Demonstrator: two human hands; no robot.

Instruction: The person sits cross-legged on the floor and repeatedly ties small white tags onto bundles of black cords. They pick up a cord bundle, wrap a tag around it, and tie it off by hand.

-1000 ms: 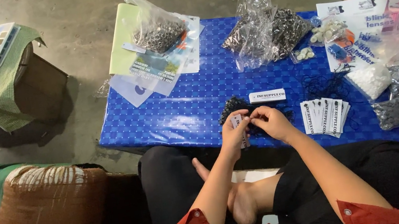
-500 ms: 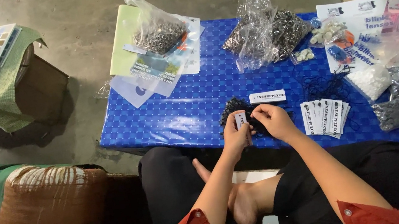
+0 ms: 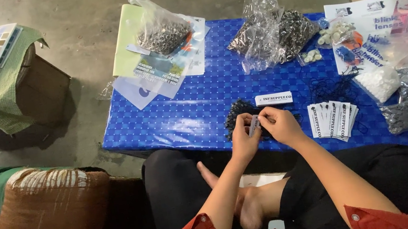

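Floor: bare grey concrete, with a low worktop (image 3: pixel 171 114) under a blue checked plastic cover set on it.
Side stand: green cloth over a box (image 3: pixel 2 101) at far left, strewn with small white tags and a colour palette.
Cushion: brown, rope-trimmed (image 3: pixel 49 213), beside the crossed legs.
Bags: clear plastic sacks of small metal rings (image 3: pixel 278 33) at the worktop's far edge; bags of white and grey bits at right.
Tag stack: fanned white printed cards (image 3: pixel 333 119), just right of the hands.
Cord pile: dark tangle of thin loops (image 3: pixel 239 113), touching the hands from behind.
Tag in hand: small white card (image 3: pixel 254 124), pinched upright between both hands above the near worktop edge.
Left hand (image 3: pixel 242 138): fingers closed on the card's lower edge.
Right hand (image 3: pixel 281 124): fingers closed on its upper right edge.
Handling: likely featherlight, thin, stiff enough to stand yet easily creased; best gripped by the edges, lightly.
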